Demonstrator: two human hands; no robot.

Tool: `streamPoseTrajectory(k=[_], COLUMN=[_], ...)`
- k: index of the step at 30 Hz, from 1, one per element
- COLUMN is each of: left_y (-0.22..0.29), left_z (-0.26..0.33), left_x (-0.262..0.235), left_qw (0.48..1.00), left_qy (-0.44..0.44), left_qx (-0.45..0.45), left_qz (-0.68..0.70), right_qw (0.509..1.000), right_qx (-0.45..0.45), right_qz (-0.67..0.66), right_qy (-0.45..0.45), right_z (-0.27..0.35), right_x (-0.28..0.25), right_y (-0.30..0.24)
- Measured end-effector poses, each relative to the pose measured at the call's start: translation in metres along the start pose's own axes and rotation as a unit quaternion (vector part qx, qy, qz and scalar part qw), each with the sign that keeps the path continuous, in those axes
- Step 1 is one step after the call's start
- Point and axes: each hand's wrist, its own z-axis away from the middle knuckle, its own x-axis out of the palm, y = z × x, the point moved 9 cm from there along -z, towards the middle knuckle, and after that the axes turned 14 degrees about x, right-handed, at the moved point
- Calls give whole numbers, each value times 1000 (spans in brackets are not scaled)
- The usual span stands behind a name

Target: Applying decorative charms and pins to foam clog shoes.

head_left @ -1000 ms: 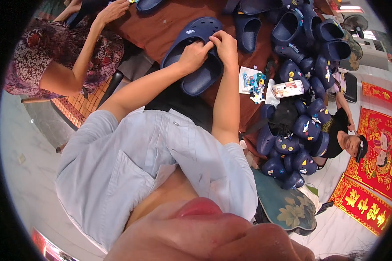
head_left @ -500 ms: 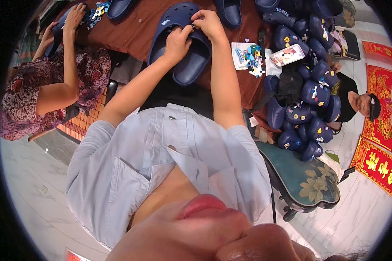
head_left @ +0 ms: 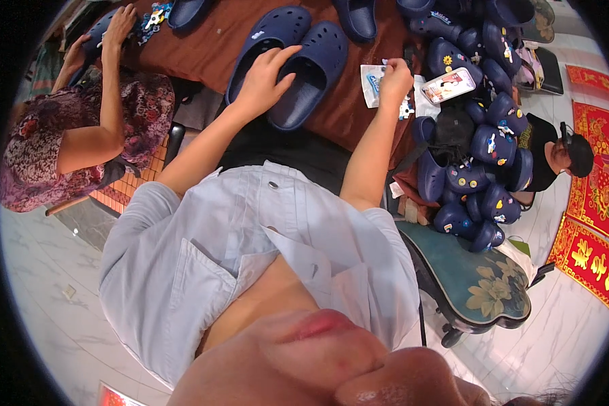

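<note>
Two navy clogs stand side by side in front of me on a brown cloth. The left clog carries a small white charm on its upper; the right clog shows bare holes. Over their foot openings lies my left hand, open, with fingers spread and the thumb apart. My right hand is at the charm pile, fingertips pinched on a small pale shoe charm. Beneath that hand, a white plastic bag and colourful charms are partly hidden.
A phone lies right of the charms, beside a large heap of navy clogs. At the far left a co-worker's hands hold another clog. A second person in a black cap sits beyond the heap. A green padded chair stands at right.
My right hand has left the clog and moved right to the charms. My left hand has opened and lies across the clogs. The right clog now sits beside the left one, turned slightly.
</note>
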Motion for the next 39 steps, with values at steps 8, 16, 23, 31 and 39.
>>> streamPoseTrajectory(k=[8, 16, 23, 31, 39], left_y=[-64, -95, -104, -105, -104], left_z=[57, 35, 43, 49, 41], left_x=[22, 73, 82, 86, 77], left_qw=[728, 454, 448, 436, 502], left_qy=[207, 398, 400, 397, 361], left_qx=[-377, -437, -438, -462, -419], left_qz=[534, 667, 669, 662, 665], right_qw=[1000, 930, 846, 859, 882], right_qx=[8, -227, -440, -423, -354], right_qz=[11, -201, 44, -86, -97], right_qy=[29, -209, -299, -276, -297], right_z=[-7, 53, 114, 113, 97], right_x=[-6, 46, 124, 127, 121], right_y=[28, -173, -228, -227, -215])
